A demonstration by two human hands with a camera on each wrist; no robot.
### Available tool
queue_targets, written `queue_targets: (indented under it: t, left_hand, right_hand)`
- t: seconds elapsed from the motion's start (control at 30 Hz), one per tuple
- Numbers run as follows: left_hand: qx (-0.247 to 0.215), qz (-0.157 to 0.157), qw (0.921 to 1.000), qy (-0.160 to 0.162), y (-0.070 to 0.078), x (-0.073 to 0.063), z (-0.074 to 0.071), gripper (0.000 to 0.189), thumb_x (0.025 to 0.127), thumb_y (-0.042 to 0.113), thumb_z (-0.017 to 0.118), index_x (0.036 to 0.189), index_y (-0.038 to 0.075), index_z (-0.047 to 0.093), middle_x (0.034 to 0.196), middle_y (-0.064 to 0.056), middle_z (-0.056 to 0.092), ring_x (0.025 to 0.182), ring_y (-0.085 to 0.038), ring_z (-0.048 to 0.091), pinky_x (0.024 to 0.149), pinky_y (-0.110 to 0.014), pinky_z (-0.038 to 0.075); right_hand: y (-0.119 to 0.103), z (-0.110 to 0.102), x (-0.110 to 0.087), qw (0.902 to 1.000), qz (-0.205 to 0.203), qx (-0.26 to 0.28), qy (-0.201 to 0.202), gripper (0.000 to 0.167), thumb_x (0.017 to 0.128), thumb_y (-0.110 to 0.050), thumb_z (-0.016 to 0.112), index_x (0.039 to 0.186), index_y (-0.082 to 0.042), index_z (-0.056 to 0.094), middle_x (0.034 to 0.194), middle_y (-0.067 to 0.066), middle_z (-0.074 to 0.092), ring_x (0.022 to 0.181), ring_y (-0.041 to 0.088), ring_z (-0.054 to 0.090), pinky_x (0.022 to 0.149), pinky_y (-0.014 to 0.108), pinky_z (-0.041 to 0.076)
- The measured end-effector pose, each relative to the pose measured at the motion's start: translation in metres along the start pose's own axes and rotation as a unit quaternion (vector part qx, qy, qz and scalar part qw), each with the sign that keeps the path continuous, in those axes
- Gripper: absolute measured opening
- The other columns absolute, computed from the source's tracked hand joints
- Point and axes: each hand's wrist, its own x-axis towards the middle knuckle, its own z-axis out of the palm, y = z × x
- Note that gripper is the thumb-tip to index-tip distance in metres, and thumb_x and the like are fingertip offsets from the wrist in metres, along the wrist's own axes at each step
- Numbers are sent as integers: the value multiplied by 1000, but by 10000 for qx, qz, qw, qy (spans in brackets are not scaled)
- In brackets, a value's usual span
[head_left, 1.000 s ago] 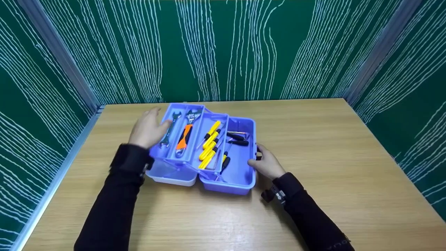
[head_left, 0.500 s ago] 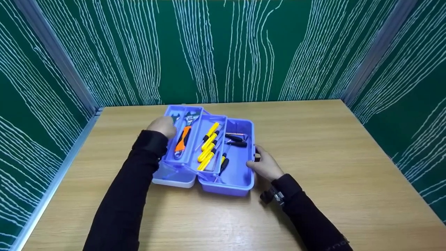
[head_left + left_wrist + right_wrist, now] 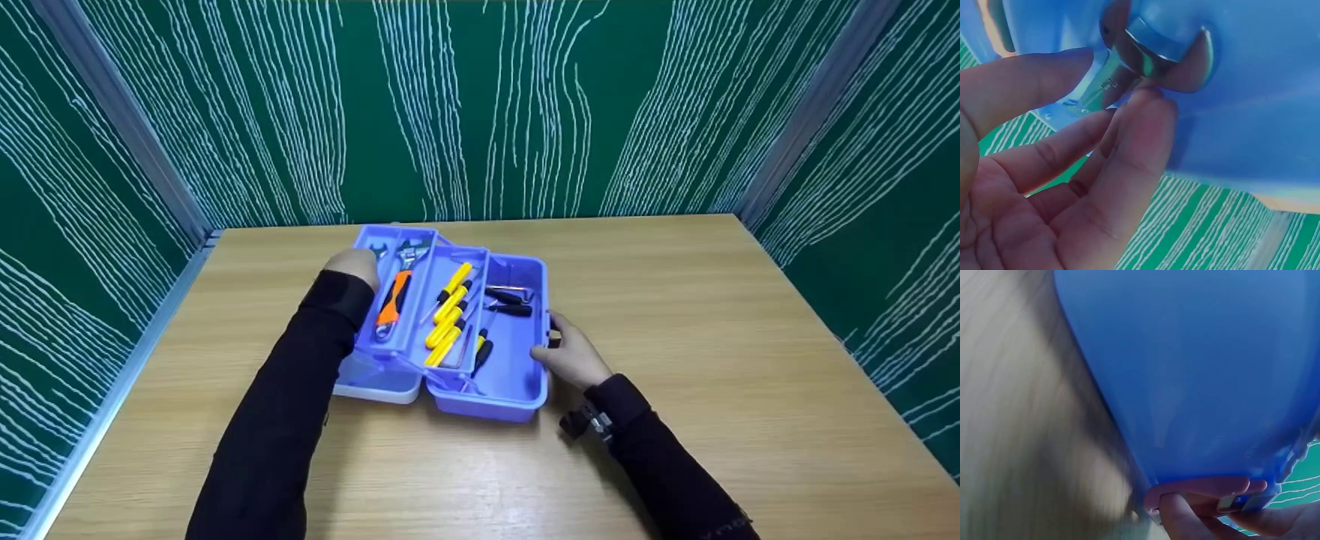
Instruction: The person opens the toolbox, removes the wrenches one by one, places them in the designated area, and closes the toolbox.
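Note:
A purple toolbox [image 3: 487, 409] stands unfolded on the table, its two-part tray raised to the left. In the tray's leftmost compartment my left hand [image 3: 354, 266] pinches a silver open-end wrench. The left wrist view shows the wrench [image 3: 1107, 84] between thumb and fingertips, just below its forked end; the rest of it is mostly hidden. An orange-and-black adjustable wrench [image 3: 394, 300] lies in the adjoining compartment. My right hand [image 3: 574, 352] grips the box's right wall, thumb over the rim. In the right wrist view its fingers lie on a reddish latch [image 3: 1202, 486] outside.
Several yellow-handled screwdrivers [image 3: 450, 304] lie in the middle tray. Black-handled tools [image 3: 512, 308] and a yellow-and-black screwdriver [image 3: 484, 351] rest in the deep right part of the box. The wooden table [image 3: 712, 337] is bordered by green walls [image 3: 525, 112] with white wavy lines.
My left hand has moved right and down from above the tray's left side onto the open-end wrench, covering most of it. My right hand stays at the box's right wall.

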Motion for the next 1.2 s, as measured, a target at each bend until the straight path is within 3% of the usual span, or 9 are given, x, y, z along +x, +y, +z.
queue_targets:
  t: [0.3, 0.47, 0.73, 0.87, 1.0, 1.07, 1.2]
  left_hand:
    - [171, 13, 9998, 104, 3, 3, 1, 32, 88, 3, 50, 114, -8, 65, 123, -23, 65, 114, -35, 62, 101, -44, 49]
    - [78, 41, 10000, -36, 2, 2, -1, 31, 87, 4, 50, 111, -8, 65, 123, -24, 64, 114, -36, 61, 101, -45, 49]
    - [-311, -196, 9983, -443, -4, -1, -9, 36, 86, 10, 60, 116, -8, 63, 123, -22, 63, 109, -32, 58, 101, -43, 47]
    - [-507, -148, 9983, -232, -9, -6, -10, 23, 84, 12, 61, 99, -6, 65, 107, -18, 65, 94, -27, 56, 94, -43, 49]
    - [-708, -160, 9974, 5, -12, -11, -11, 13, 85, 13, 60, 78, 4, 54, 88, -10, 54, 81, -25, 51, 81, -40, 47]
    - [-810, -229, 9964, 47, -14, -12, -11, 13, 87, 14, 59, 81, 4, 54, 87, -10, 52, 80, -25, 50, 79, -38, 46]
    - [-1072, -356, 9936, 95, -16, -12, -9, 21, 90, 13, 55, 101, -4, 59, 98, -14, 55, 86, -27, 51, 81, -37, 45]
  right_hand:
    - [0, 0, 0, 9999, 97, -78, 26, 80, 82, -6, 61, 151, 5, 23, 138, 29, 47, 117, 40, 59, 90, 38, 56]
    - [0, -1, 1, 9999, 144, -74, 33, 81, 82, -6, 62, 152, 4, 23, 139, 27, 48, 117, 39, 60, 90, 39, 56]
    - [0, -2, 0, 9999, 101, -28, -20, 80, 82, -6, 61, 151, 5, 23, 139, 28, 46, 117, 40, 60, 90, 38, 56]
    - [1, -2, 1, 10000, 67, -18, -59, 79, 82, -6, 61, 151, 6, 23, 139, 31, 46, 117, 40, 60, 90, 37, 56]
    - [1, -4, 1, 10000, 64, -19, -73, 77, 84, -7, 62, 150, 6, 25, 138, 32, 47, 117, 41, 60, 89, 36, 57]
    - [1, -5, 1, 10000, 79, -10, -37, 77, 84, -8, 64, 150, 4, 27, 138, 30, 48, 118, 41, 60, 89, 36, 57]
    - [2, -6, 1, 10000, 56, 13, 9, 77, 85, -11, 67, 151, 3, 30, 138, 28, 49, 120, 42, 58, 90, 36, 56]
